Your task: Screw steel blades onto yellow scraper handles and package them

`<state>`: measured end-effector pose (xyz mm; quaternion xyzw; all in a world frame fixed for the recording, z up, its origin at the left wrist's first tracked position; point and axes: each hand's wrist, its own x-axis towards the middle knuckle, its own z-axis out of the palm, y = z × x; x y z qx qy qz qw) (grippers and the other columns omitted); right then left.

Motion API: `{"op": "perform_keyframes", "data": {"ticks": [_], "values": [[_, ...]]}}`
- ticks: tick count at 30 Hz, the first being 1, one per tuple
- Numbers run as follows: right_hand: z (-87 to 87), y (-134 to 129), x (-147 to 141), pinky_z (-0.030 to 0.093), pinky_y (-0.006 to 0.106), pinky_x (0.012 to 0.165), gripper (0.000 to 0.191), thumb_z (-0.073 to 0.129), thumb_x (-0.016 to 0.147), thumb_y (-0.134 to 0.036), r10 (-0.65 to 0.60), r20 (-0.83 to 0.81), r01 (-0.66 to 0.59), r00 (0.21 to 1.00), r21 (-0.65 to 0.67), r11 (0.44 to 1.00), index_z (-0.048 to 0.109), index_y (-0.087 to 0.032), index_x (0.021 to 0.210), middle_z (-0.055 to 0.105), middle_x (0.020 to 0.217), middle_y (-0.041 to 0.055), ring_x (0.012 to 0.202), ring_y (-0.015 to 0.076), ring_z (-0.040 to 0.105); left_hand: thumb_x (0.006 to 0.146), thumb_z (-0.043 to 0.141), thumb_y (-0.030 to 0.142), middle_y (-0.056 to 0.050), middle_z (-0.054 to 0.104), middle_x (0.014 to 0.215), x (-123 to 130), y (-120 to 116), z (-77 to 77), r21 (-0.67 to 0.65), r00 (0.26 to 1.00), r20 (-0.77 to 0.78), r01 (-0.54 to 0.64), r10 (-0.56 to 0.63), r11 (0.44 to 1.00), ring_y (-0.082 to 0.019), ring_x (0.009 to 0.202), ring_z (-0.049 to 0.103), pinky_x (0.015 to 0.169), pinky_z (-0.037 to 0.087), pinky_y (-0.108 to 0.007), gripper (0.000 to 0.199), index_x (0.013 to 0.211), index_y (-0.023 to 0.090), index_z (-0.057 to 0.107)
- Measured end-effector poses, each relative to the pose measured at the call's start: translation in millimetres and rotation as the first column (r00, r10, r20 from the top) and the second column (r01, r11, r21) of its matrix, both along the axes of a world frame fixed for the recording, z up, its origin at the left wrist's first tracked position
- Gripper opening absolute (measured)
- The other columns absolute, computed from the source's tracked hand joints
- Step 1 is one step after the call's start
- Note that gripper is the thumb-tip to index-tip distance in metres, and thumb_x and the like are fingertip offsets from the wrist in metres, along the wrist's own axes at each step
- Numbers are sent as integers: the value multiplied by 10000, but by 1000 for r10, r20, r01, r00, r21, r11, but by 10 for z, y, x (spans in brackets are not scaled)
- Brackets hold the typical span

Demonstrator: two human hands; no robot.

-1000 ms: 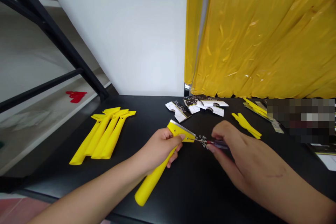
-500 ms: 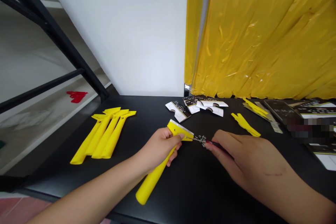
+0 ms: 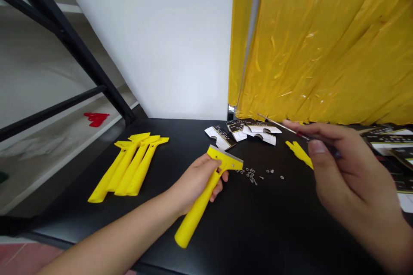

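Yellow plastic scraper (image 3: pixel 196 215) clasped in the wrapped left hand (image 3: pixel 196 180), slim screwdriver (image 3: pixel 280 125) pinched by the raised right hand (image 3: pixel 351 172), well above scattered small screws (image 3: pixel 250 176).

We get bright, even light, soft shadows, glare on the yellow plastic sheet (image 3: pixel 325 43), slight blur on the right hand (image 3: pixel 351 167), and bent edges.

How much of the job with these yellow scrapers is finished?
Looks done: the yellow scraper in the left hand has its metal blade on. In hand: the right hand holds a small screwdriver up in the air. Left: the yellow handles piled at the left show no blades, and small screws and washers lie loose, so much seems left.
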<state>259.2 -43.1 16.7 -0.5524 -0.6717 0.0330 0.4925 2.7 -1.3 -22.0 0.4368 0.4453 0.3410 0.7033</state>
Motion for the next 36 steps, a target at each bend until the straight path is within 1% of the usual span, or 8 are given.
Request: {"op": "perform_keyframes", "data": {"ticks": [3, 6, 11, 14, 28, 32, 34, 36], "values": [[-13, 81, 35, 461, 550, 1157, 297, 427, 1108, -288, 18, 61, -21, 998, 55, 998, 571, -289, 1368, 667, 1458, 127, 1386, 335, 615, 996, 593, 374, -42, 707, 847, 3, -17, 6, 0, 999, 40, 7, -7, 1000, -91, 494, 535, 421, 403, -186, 187, 1028, 199, 536], [-83, 160, 148, 557, 460, 870, 218, 448, 1093, -327, 23, 118, -17, 993, -53, 998, 601, -287, 1243, 753, 1072, 88, 994, 300, 738, 979, 668, 410, -88, 754, 927, -2, -34, 29, -28, 998, 57, 34, -33, 999, -104, 550, 581, 448, 430, -192, 256, 1059, 189, 565], [-260, 259, 331, 386, 332, 575, 194, 508, 1028, -391, 151, 537, 77, 830, -378, 923, 666, -286, 1068, 691, 721, 5, 599, 223, 647, 931, 761, 430, -109, 764, 1022, -18, -43, 64, -57, 994, 77, 87, -82, 995, -111, 620, 632, 479, 473, -195, 322, 1079, 167, 649], [-367, 280, 387, 334, 313, 563, 188, 557, 984, -409, 159, 676, 163, 719, -387, 907, 661, -275, 904, 666, 671, -3, 565, 211, 626, 926, 775, 441, -110, 762, 1036, -27, -41, 65, -55, 994, 69, 94, -90, 994, -107, 621, 634, 477, 480, -192, 326, 1054, 163, 663], [-508, 203, 335, 243, 295, 532, 152, 596, 940, -241, 206, 764, 143, 612, -363, 921, 624, -238, 791, 691, 657, 22, 564, 214, 643, 927, 774, 428, -100, 749, 989, -27, -57, 79, -54, 992, 42, 124, -122, 991, -112, 643, 636, 471, 490, -173, 312, 1039, 154, 676], [-349, 240, 278, 306, 283, 536, 145, 606, 935, -267, 282, 556, 67, 782, -525, 848, 693, -246, 821, 671, 663, -2, 565, 181, 602, 923, 786, 423, -108, 758, 999, -30, -69, 100, -67, 981, 48, 191, -189, 979, -110, 631, 642, 456, 506, -173, 306, 999, 141, 696], [-224, 249, 184, 347, 263, 529, 175, 610, 963, -322, 362, 238, -132, 901, -644, 754, 721, -246, 851, 636, 663, -20, 565, 150, 554, 930, 781, 421, -113, 768, 983, -25, -95, 116, -71, 965, 61, 261, -257, 963, -111, 625, 651, 461, 519, -174, 300, 997, 136, 715], [-118, 240, 54, 352, 243, 521, 225, 621, 983, -396, 364, -125, -345, 923, -686, 640, 719, -231, 865, 592, 671, -30, 570, 126, 493, 944, 765, 414, -116, 779, 972, -13, -135, 133, -69, 942, 70, 334, -329, 940, -111, 627, 664, 474, 531, -170, 288, 1014, 136, 735]]}}
